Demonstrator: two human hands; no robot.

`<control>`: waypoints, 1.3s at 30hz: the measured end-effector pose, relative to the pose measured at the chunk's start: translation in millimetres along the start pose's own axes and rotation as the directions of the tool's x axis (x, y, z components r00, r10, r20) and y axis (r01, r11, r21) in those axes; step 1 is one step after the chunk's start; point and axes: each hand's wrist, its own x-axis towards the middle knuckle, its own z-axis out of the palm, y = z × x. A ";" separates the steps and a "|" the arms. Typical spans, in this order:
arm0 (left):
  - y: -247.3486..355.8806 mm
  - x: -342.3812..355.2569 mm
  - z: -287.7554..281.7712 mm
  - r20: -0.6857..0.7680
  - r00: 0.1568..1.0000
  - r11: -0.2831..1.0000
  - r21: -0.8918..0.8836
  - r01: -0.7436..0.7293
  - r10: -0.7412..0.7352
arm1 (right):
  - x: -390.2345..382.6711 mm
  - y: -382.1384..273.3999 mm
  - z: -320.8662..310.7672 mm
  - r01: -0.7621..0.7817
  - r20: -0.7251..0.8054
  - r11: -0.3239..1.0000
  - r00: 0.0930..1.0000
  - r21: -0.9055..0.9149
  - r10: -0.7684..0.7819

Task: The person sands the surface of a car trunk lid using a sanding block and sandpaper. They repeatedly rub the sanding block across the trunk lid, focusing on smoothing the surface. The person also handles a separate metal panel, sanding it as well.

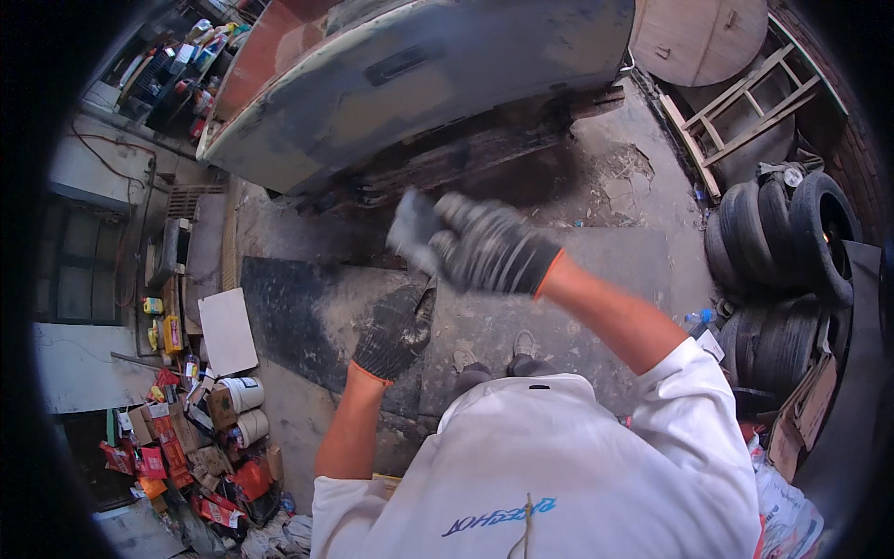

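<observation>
My right hand (pixel 494 244), in a grey-and-black striped work glove with an orange cuff, is raised at the middle and closed on a flat grey piece (pixel 414 226). Motion smears that piece, so its kind is unclear. Lower and to the left, my left hand (pixel 396 328) wears a matching dark glove. Its fingers are curled in, with a thin edge showing at their tips; what they hold is not clear. Beyond both hands stands a large curved panel (pixel 466 70), patchy grey with a dark recess. Neither hand touches it.
Dark wooden beams (pixel 466 158) lie under the panel. Stacked tyres (pixel 782 233) and a wooden frame (pixel 759 102) stand at right. Boxes and packets (pixel 186 447), white buckets (pixel 244 394) and a white board (pixel 227 332) are at left. Dark sheeting (pixel 289 312) covers some floor.
</observation>
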 end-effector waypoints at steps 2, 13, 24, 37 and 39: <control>0.9 -2.4 0.2 -0.086 0.994 0.983 -0.173 0.058 -0.074 | -1.4 5.0 -1.4 -0.155 0.008 0.944 0.987 0.291 0.160; 1.9 -7.4 -22.7 -0.071 0.989 0.983 -0.129 -0.135 0.126 | -13.9 83.7 13.6 -0.254 0.125 0.548 0.957 0.797 0.262; 13.0 -35.7 -73.0 0.177 0.958 0.943 0.204 -0.262 0.228 | -28.9 86.2 94.0 -0.208 0.251 -0.222 0.949 0.953 0.192; -6.8 -79.8 23.9 0.264 0.741 -0.612 -0.752 -0.243 -0.618 | -16.2 73.3 98.5 -0.384 0.203 0.358 0.869 0.851 0.451; -9.9 -77.7 19.8 0.257 0.707 -0.554 -0.801 -0.225 -0.659 | -7.9 81.9 91.5 -0.223 -0.001 0.617 0.940 0.755 0.341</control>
